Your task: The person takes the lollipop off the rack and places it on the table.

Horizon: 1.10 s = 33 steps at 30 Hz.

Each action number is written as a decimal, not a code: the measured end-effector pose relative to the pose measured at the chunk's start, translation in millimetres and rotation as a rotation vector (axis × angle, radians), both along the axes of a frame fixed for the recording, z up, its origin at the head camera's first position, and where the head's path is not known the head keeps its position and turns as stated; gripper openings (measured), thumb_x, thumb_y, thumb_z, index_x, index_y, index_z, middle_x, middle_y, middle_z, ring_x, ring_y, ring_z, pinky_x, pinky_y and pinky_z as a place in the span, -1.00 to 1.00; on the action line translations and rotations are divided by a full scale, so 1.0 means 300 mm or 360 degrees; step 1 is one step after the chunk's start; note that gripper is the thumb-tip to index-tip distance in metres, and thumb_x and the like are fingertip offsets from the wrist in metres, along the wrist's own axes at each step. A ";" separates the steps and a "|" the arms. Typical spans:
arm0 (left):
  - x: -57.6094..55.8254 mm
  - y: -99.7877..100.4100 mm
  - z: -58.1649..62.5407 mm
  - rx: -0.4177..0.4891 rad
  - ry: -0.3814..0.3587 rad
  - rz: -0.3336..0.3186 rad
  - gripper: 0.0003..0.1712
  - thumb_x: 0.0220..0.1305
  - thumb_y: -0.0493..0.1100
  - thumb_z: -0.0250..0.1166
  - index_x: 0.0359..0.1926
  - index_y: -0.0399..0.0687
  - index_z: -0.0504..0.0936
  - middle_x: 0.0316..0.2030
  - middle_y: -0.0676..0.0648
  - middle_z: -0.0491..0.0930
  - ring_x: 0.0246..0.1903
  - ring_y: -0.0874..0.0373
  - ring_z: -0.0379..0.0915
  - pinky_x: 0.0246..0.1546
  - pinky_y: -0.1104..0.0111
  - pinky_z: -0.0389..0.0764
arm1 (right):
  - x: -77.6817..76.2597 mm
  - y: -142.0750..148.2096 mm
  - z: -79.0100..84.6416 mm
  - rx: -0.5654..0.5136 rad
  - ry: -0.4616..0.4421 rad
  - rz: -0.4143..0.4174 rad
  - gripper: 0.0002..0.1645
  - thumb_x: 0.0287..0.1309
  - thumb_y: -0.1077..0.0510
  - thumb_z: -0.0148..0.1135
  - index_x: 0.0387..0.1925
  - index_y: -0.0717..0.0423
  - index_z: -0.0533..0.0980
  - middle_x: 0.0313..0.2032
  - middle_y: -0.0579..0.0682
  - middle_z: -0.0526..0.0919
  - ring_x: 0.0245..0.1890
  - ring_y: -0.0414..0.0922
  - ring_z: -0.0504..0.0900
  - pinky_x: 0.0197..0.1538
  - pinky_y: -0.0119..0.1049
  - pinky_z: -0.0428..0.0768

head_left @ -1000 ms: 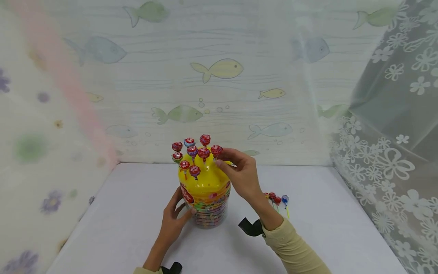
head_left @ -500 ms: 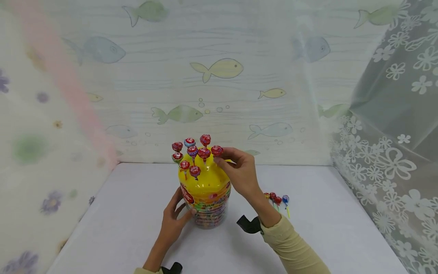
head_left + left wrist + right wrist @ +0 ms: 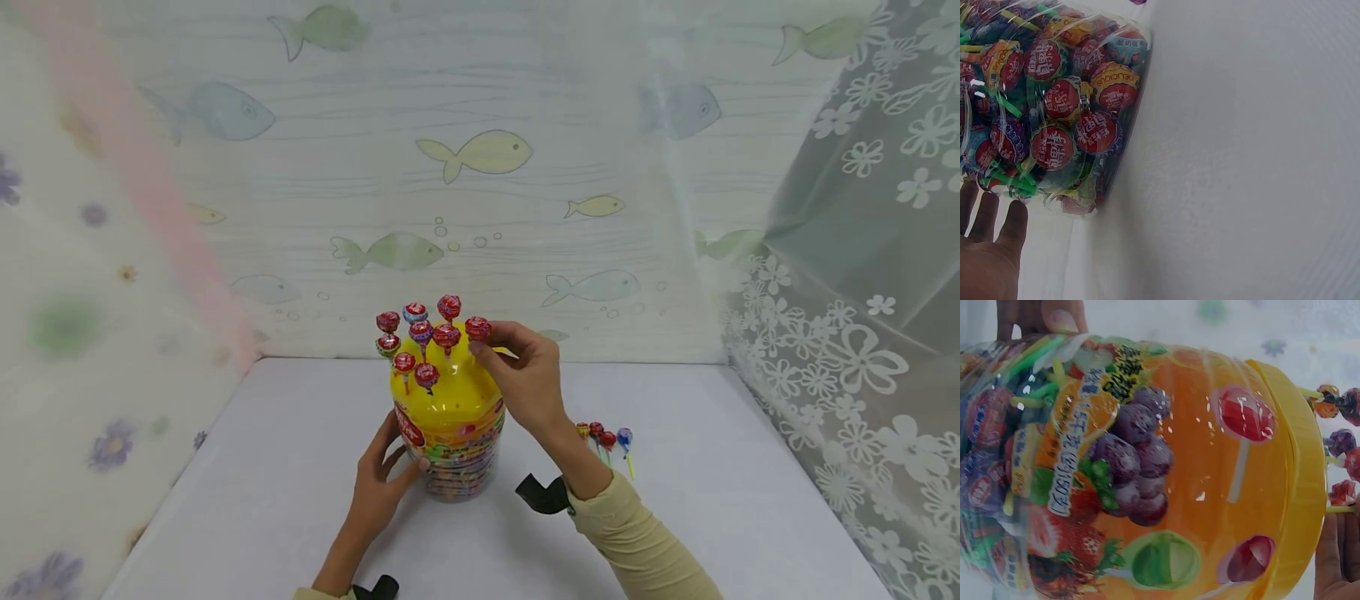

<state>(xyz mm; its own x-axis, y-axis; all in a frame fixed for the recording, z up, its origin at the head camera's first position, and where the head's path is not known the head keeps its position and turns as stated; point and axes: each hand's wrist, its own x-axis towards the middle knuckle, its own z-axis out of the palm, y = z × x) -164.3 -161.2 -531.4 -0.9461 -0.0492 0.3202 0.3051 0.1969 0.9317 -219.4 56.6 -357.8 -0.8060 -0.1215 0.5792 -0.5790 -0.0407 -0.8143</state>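
Observation:
A clear plastic jar (image 3: 465, 458) full of wrapped lollipops stands upright on the white table, topped by a yellow lid (image 3: 457, 396). Several lollipops (image 3: 426, 377) stick up out of this lid. My left hand (image 3: 377, 487) grips the jar's lower left side, thumb in front; its fingers (image 3: 1013, 225) lie at the jar wall in the left wrist view. At the lid's right side, my right hand (image 3: 534, 379) pinches a red-wrapped lollipop (image 3: 477, 327) between thumb and index finger, just under its head. The right wrist view shows the jar's printed fruit label (image 3: 1141, 444).
A few loose lollipops (image 3: 608, 438) lie on the table (image 3: 660, 533) to the right of the jar, partly behind the right forearm. A fish-printed curtain (image 3: 480, 192) hangs along the back edge, with flowered sheets at both sides.
The right wrist has shifted slightly left, and the pinched lollipop's head has moved a touch to the right. The left hand and jar stay put.

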 end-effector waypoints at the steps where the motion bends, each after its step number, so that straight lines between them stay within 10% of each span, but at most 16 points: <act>1: 0.000 0.000 0.002 -0.0001 -0.0001 -0.0006 -0.02 0.31 -0.27 0.39 0.61 0.05 0.07 0.50 -0.14 0.26 0.38 0.31 0.24 0.40 0.26 0.42 | 0.001 -0.002 -0.003 -0.0019 0.0024 -0.0021 -0.78 0.27 0.36 0.32 -0.06 0.35 0.65 -0.10 0.22 0.74 -0.09 -0.03 0.74 0.01 -0.22 0.76; 11: 0.003 0.003 0.003 0.0003 -0.0053 -0.0007 -0.01 0.29 -0.26 0.40 0.61 0.09 0.07 0.51 -0.11 0.25 0.34 0.47 0.22 0.41 0.01 0.36 | 0.008 -0.008 -0.009 -0.0166 0.0157 -0.0134 -0.78 0.27 0.40 0.29 -0.07 0.42 0.63 -0.14 0.27 0.73 -0.12 -0.18 0.75 0.01 -0.21 0.76; 19: 0.006 0.002 0.001 0.0005 -0.0056 -0.0010 -0.01 0.30 -0.26 0.39 0.61 0.11 0.07 0.52 -0.11 0.24 0.35 0.47 0.22 0.41 0.11 0.35 | 0.029 0.043 0.033 -0.0266 0.0221 -0.0144 -0.80 0.27 0.44 0.27 -0.09 0.46 0.61 -0.23 -0.17 0.74 -0.20 -0.17 0.74 -0.05 -0.27 0.78; 33: -0.005 -0.003 -0.004 0.0011 -0.0037 0.0014 -0.01 0.29 -0.25 0.41 0.61 0.05 0.07 0.51 -0.12 0.25 0.36 0.42 0.22 0.37 0.48 0.38 | 0.013 0.220 -0.110 -0.0259 0.0066 -0.0253 -0.79 0.21 0.45 0.32 -0.11 0.49 0.61 -0.20 -0.08 0.77 -0.25 -0.21 0.75 -0.11 -0.36 0.77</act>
<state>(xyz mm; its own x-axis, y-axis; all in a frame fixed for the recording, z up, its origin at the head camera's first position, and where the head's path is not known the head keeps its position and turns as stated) -165.7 -162.2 -532.6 -0.9528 -0.0596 0.2978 0.2817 0.1932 0.9399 -215.6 122.5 -390.6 -0.7829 0.1026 0.6137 -0.6213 -0.0750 -0.7800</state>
